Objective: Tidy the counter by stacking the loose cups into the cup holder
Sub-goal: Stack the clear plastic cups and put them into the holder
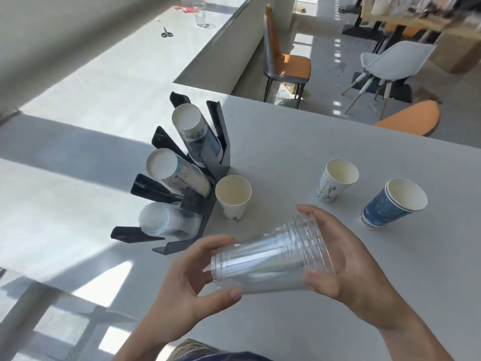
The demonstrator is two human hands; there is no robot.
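**Clear cups held on their side above the counter**

Both hands hold a nested stack of clear plastic cups [270,259], lying sideways just above the pale grey counter [325,142]. The right hand [346,259] wraps its curled fingers and thumb around the wide rim end; the left hand [192,282] pinches the narrow base end between thumb and fingertips.

The black angled cup holder [197,201] stands just beyond the left hand. Its slots carry two tilted stacks of white paper cups [191,128] and, lowest, a stack of clear cups [166,220].

Three loose cups stand upright on the counter: a white paper cup [234,198] touching the holder's base, a white printed paper cup [337,179] further right, and a blue paper cup [395,203], seemingly two nested, near the right edge
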